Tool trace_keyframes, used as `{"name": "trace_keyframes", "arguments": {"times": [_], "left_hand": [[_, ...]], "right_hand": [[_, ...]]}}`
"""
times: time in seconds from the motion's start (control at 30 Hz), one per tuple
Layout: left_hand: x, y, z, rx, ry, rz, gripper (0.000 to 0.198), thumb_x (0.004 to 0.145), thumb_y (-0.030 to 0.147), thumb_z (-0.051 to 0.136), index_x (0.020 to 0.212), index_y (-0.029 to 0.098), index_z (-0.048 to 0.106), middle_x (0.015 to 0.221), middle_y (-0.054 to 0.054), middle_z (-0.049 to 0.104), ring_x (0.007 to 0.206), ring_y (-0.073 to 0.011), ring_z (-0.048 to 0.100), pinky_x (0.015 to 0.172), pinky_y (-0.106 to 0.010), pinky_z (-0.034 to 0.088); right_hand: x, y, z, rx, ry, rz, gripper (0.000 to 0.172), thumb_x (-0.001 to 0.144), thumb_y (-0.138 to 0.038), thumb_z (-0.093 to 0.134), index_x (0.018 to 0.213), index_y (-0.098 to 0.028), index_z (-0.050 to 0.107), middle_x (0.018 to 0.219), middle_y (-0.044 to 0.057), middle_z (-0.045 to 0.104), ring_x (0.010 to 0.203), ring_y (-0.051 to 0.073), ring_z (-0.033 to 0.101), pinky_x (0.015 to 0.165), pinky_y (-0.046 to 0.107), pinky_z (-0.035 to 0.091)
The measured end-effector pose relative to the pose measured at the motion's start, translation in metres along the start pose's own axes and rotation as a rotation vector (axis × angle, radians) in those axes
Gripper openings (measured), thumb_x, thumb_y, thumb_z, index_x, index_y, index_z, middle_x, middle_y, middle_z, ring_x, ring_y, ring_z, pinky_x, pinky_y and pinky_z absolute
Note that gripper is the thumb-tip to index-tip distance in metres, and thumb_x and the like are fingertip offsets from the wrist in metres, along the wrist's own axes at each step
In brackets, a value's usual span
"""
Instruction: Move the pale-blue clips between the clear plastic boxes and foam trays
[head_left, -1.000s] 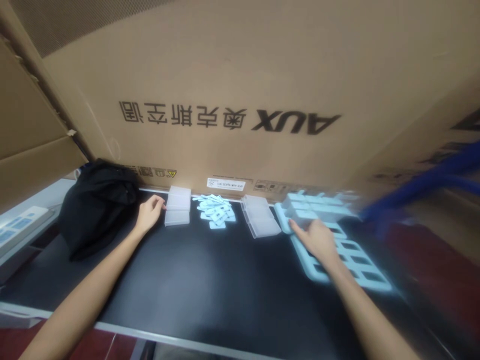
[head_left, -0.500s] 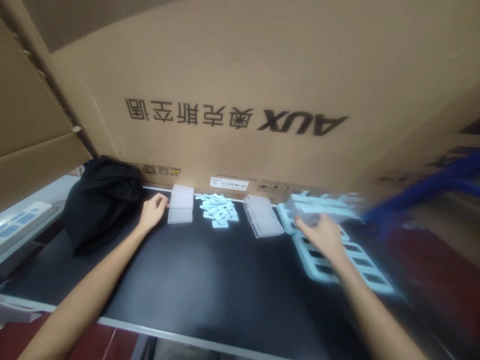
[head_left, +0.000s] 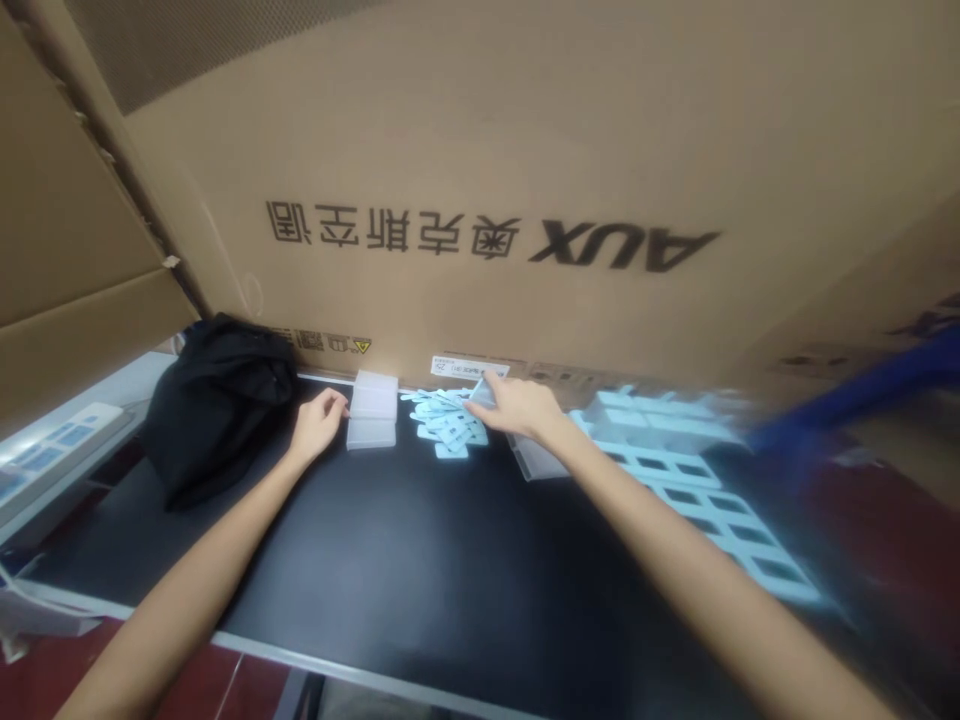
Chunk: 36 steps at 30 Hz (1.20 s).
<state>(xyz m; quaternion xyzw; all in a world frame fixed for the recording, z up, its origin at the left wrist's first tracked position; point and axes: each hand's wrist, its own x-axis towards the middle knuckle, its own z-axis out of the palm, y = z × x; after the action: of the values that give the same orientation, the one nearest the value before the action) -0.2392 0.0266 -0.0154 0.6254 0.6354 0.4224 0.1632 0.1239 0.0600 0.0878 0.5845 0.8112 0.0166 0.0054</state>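
My right hand [head_left: 519, 403] reaches across to the pile of flat light-blue plastic tags [head_left: 448, 425]. A light-blue tag [head_left: 482, 393] shows between its thumb and fingers, tilted up above the pile. My left hand [head_left: 319, 425] rests beside a clear plastic case [head_left: 373, 400], its fingers curled into a pinch near the case's left edge; whatever is in the pinch cannot be made out. Partly behind my right wrist lies a second clear plastic case [head_left: 538, 462].
At the right are light-blue slotted frames [head_left: 739, 515] and a blurred light-blue rack [head_left: 649, 420]. A black cloth bag [head_left: 225, 410] lies left on the dark table [head_left: 405, 580]. A large cardboard box [head_left: 465, 130] walls off the back. A blue bar [head_left: 862, 390] juts in at far right.
My right hand has moved left from the light-blue rack to the tag pile and now grips a tag. The left hand has stayed beside its case. The view has shifted slightly.
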Motion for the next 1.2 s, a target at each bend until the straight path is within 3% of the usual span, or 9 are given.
{"name": "trace_keyframes", "arguments": {"times": [0.23,0.37,0.47,0.57,0.7,0.77,1.0,1.2], "left_hand": [[0.000,0.000,0.001,0.003,-0.022,-0.008,0.024,0.095,0.040,0.052,0.084,0.022,0.064,0.077,0.000,0.075,0.067,-0.0174,0.066,0.069,-0.026,0.045],[0.000,-0.001,0.001,0.000,-0.020,-0.006,0.023,0.094,0.038,0.052,0.083,0.022,0.065,0.078,0.000,0.076,0.067,-0.0175,0.065,0.068,-0.026,0.045],[0.000,-0.001,0.001,-0.007,-0.020,-0.002,0.023,0.094,0.038,0.051,0.083,0.023,0.065,0.079,0.000,0.076,0.066,-0.0173,0.065,0.068,-0.026,0.045],[0.000,0.000,0.001,-0.016,-0.023,-0.005,0.024,0.094,0.039,0.051,0.083,0.022,0.065,0.079,0.000,0.076,0.066,-0.0173,0.065,0.069,-0.026,0.046],[0.000,0.001,0.000,-0.023,-0.031,-0.003,0.023,0.094,0.038,0.051,0.082,0.022,0.064,0.079,0.000,0.075,0.067,-0.0172,0.065,0.070,-0.026,0.046],[0.000,0.001,0.000,-0.025,-0.030,-0.004,0.023,0.094,0.038,0.051,0.081,0.022,0.063,0.079,0.000,0.075,0.068,-0.0171,0.065,0.070,-0.026,0.046],[0.000,0.001,0.000,-0.026,-0.024,-0.005,0.025,0.094,0.039,0.051,0.082,0.022,0.064,0.078,0.000,0.075,0.064,-0.0166,0.063,0.069,-0.026,0.047],[-0.001,-0.001,0.001,-0.029,-0.028,-0.017,0.024,0.095,0.039,0.051,0.085,0.022,0.064,0.076,0.001,0.074,0.058,-0.0153,0.063,0.067,-0.026,0.047]], "right_hand": [[0.014,-0.018,-0.003,-0.079,-0.020,-0.021,0.067,0.092,-0.072,0.050,0.134,-0.020,0.059,0.111,0.016,0.076,0.103,0.035,0.071,0.082,0.041,0.050],[0.015,-0.027,-0.003,-0.026,-0.006,-0.036,0.079,0.090,-0.075,0.051,0.150,-0.023,0.045,0.109,0.016,0.075,0.105,0.036,0.069,0.084,0.043,0.050],[0.015,-0.031,0.001,0.056,0.021,-0.070,0.073,0.095,-0.065,0.045,0.149,-0.015,0.041,0.126,0.022,0.066,0.105,0.036,0.068,0.083,0.043,0.050],[0.013,-0.034,0.007,0.136,0.051,-0.186,0.056,0.096,-0.048,0.044,0.138,-0.011,0.047,0.136,0.025,0.056,0.106,0.034,0.066,0.084,0.043,0.051],[0.008,-0.051,0.014,0.242,0.133,-0.504,0.055,0.092,-0.036,0.055,0.140,-0.012,0.045,0.136,0.021,0.056,0.124,0.033,0.057,0.100,0.046,0.048],[0.006,-0.067,0.017,0.253,0.164,-0.606,0.051,0.093,-0.036,0.058,0.137,-0.012,0.048,0.132,0.019,0.060,0.123,0.032,0.057,0.102,0.046,0.048],[0.013,-0.121,0.032,0.262,0.224,-0.738,0.039,0.097,-0.045,0.064,0.123,-0.017,0.059,0.117,0.014,0.066,0.114,0.030,0.056,0.095,0.044,0.048],[0.019,-0.127,0.054,0.284,0.284,-0.730,0.048,0.090,-0.052,0.071,0.123,-0.018,0.060,0.130,0.015,0.060,0.121,0.032,0.049,0.103,0.047,0.044]]}}
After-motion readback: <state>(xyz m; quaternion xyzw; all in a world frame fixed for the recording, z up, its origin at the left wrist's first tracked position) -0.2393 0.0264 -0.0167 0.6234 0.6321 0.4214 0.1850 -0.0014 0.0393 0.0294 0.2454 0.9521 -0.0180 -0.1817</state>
